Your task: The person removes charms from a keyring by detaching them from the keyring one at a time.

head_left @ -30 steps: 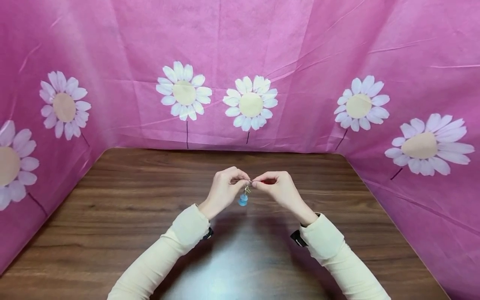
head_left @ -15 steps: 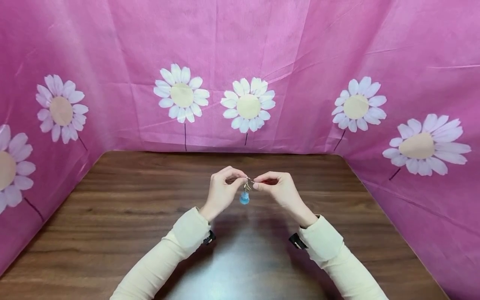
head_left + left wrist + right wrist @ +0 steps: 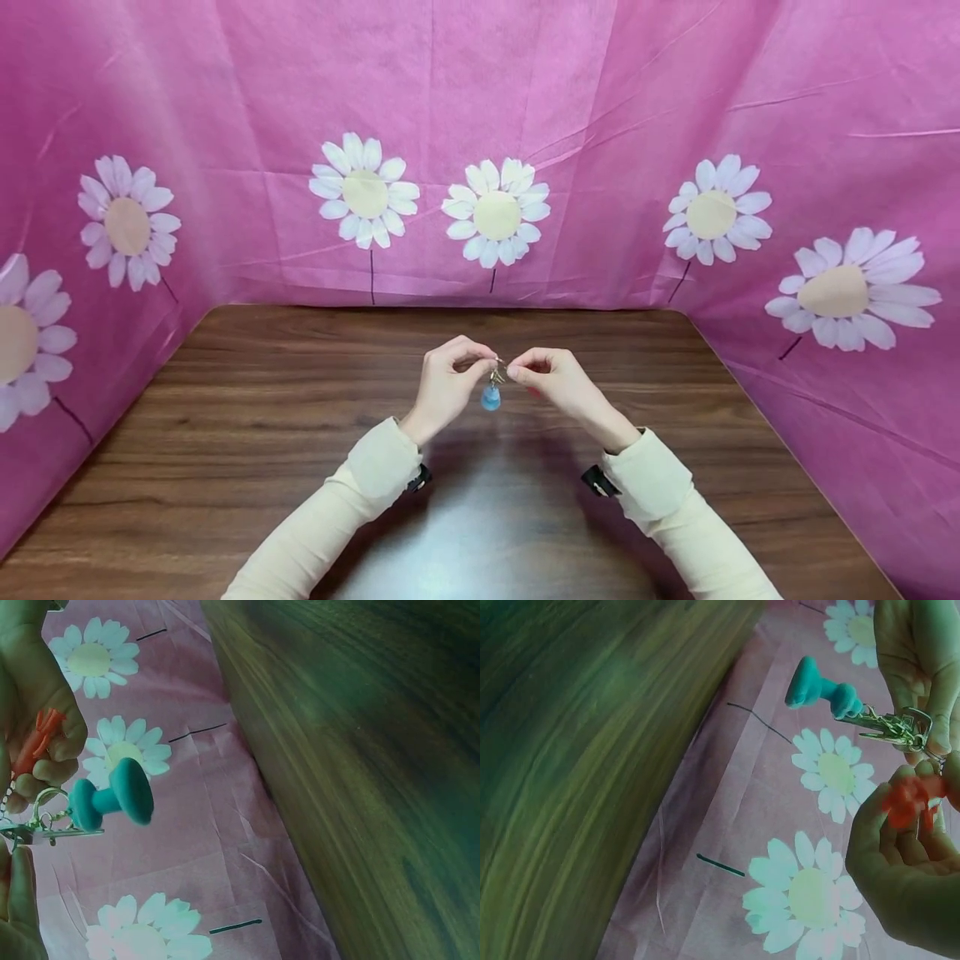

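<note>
Above the middle of the table, my left hand [image 3: 444,385] pinches a key ring [image 3: 919,727] between thumb and fingers. Several metal keys [image 3: 52,834] hang from the ring, along with a blue spool-shaped charm [image 3: 491,398] with wide rounded ends, which looks teal in the wrist views. My right hand [image 3: 561,380], just to the right, holds a small red-orange charm [image 3: 911,801] in its curled fingers. A bead chain [image 3: 9,796] runs from this charm towards the ring. How the chain meets the ring is hidden by the fingertips.
The brown wooden table [image 3: 225,433] lies under both hands. A pink cloth [image 3: 570,100] printed with white daisies stands behind it and along both sides. Black straps [image 3: 598,481] show at the sleeve cuffs.
My right hand has sunk slightly, and a bit of the red charm now shows below its fingers. The blue charm has swung slightly to the right. Both hands keep their pinch.
</note>
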A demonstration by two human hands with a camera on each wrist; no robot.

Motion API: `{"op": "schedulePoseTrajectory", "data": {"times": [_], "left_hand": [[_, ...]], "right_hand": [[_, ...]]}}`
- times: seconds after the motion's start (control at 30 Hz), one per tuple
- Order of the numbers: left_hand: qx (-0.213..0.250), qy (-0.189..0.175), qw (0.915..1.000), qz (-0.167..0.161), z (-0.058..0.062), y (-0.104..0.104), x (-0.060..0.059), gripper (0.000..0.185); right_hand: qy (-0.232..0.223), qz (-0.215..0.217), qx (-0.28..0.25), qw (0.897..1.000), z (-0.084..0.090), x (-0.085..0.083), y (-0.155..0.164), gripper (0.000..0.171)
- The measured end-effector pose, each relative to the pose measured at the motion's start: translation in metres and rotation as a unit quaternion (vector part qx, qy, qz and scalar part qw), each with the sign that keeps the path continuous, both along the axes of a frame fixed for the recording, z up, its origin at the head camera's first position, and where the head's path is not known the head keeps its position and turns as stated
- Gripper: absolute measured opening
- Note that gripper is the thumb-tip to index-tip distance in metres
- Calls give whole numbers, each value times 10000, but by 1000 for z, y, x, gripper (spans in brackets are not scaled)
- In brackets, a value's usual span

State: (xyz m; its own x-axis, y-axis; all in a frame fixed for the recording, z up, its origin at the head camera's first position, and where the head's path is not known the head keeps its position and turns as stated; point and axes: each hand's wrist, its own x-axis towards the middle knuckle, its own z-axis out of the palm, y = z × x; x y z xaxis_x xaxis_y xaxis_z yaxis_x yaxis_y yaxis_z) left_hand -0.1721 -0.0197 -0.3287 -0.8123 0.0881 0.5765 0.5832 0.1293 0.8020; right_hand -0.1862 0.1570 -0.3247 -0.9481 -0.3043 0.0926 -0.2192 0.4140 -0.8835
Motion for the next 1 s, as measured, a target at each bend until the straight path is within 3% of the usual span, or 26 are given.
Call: {"op": "schedulePoseTrajectory", "data": {"times": [0.17, 0.4, 0.73, 1.0], "left_hand": [[63, -23, 9999, -158, -6, -1, -4, 6], [-108, -287, 9993, -236, -26, -2, -20, 10], [-563, -484, 9960, -490, -24, 1, -19, 10], [-1300, -335, 9908, -172, -19, -1, -17, 10]], "right_hand": [[-234, 42, -59, 9997, 0, 0, -1, 19], [233, -187, 8, 9996, 4, 1, -3, 14], [1386, -423, 593, 9877, -1, 5, -2, 6], [1491, -319, 553, 9868, -3, 7, -3, 7]]}}
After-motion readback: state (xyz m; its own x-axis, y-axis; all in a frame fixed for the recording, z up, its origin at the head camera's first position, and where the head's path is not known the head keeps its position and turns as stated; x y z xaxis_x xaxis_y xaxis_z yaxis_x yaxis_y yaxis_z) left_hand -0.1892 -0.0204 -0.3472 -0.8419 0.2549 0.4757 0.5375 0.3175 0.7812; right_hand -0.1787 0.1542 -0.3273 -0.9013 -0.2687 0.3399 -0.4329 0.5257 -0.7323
